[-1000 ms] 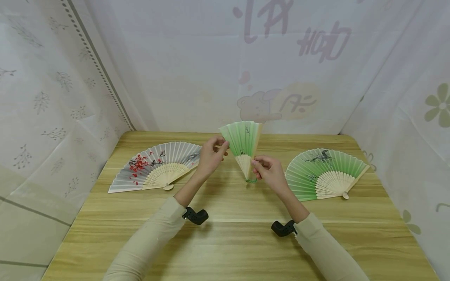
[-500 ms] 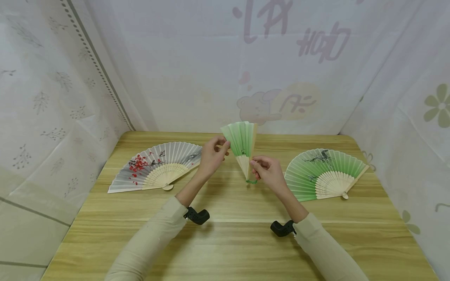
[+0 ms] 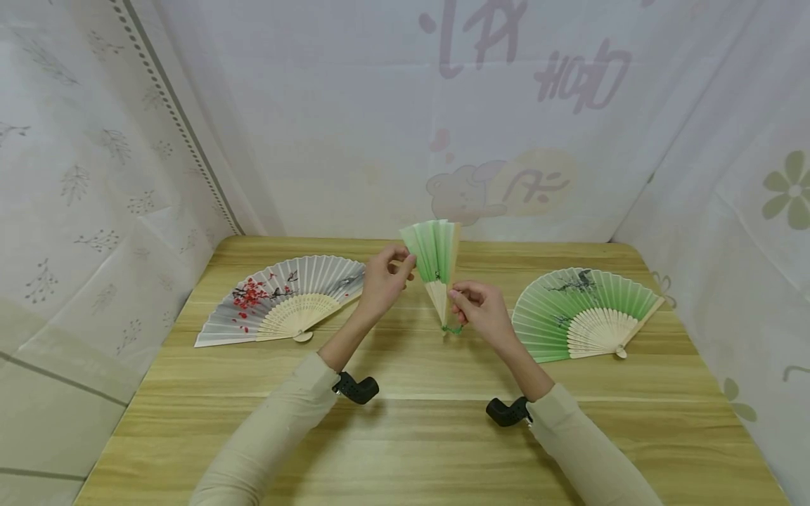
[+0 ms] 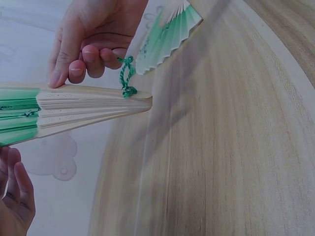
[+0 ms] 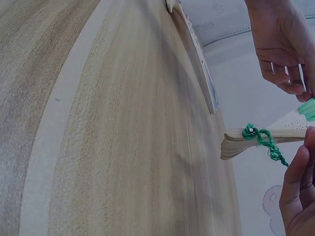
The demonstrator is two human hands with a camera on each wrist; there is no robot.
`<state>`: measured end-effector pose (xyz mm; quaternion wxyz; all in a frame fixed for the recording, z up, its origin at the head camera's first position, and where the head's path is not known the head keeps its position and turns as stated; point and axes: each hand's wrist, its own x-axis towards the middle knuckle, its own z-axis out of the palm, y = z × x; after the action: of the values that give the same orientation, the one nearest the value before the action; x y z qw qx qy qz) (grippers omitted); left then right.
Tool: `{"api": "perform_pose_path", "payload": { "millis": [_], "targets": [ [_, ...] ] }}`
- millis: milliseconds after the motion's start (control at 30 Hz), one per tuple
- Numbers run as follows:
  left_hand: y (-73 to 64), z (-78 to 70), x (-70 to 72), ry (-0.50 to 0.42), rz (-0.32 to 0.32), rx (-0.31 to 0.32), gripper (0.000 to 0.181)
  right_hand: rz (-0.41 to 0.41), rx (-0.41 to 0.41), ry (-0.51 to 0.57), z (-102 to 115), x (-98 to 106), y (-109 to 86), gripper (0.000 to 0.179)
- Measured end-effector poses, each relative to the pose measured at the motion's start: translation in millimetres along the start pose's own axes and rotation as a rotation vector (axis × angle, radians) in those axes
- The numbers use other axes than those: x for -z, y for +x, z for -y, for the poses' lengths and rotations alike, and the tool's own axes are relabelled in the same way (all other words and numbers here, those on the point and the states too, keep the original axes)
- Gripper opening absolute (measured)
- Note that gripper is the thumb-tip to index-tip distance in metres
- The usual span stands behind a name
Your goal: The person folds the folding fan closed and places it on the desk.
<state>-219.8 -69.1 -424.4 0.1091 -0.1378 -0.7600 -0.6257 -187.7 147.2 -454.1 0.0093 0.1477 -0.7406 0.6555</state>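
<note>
A half-folded green folding fan (image 3: 434, 256) with pale wooden ribs stands upright above the table in the head view. My left hand (image 3: 384, 280) pinches its left edge by the green leaf. On the other side my right hand (image 3: 486, 308) holds the right outer rib between thumb and fingertips. A green cord loop (image 4: 127, 76) hangs at the pivot end of the ribs, as the left wrist view shows. Part of the fan leaf lies outside both wrist views.
A grey-white fan (image 3: 285, 299) with red blossoms lies spread on the left of the wooden table (image 3: 418, 436). Another green fan (image 3: 585, 313) lies spread on the right. Printed cloth (image 3: 329, 126) hangs around the back and sides.
The held fan has narrowed: its right rib has swung left toward the left edge, and my right hand moved slightly left with it. My left hand shifted slightly right.
</note>
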Motion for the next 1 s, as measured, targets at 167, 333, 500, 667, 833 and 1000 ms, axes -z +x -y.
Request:
{"api": "perform_pose_path", "payload": {
  "millis": [167, 333, 500, 667, 833, 1000],
  "targets": [
    [-0.1, -0.8, -0.7, 0.018, -0.002, 0.005, 0.009, 0.015, -0.003, 0.0, 1.6, -0.3, 0.2, 0.015],
    [0.1, -0.1, -0.7, 0.021, -0.001, 0.003, 0.01, 0.026, -0.015, 0.007, 2.7, -0.8, 0.7, 0.016],
    [0.5, -0.7, -0.6, -0.005, -0.001, 0.03, 0.011, 0.017, -0.021, 0.013, 1.2, -0.5, 2.1, 0.018],
    [0.9, -0.9, 0.2, -0.029, 0.005, 0.066, 0.013, 0.006, -0.03, 0.018, 0.3, -0.3, 2.2, 0.017],
    [0.9, -1.2, 1.1, -0.032, 0.007, 0.078, 0.012, 0.015, -0.035, 0.053, -1.8, -0.6, 2.1, 0.018],
    [0.4, -1.6, 1.8, -0.059, 0.004, 0.097, 0.011, 0.035, -0.061, 0.077, -3.7, -0.4, 2.5, 0.021]
  ]
}}
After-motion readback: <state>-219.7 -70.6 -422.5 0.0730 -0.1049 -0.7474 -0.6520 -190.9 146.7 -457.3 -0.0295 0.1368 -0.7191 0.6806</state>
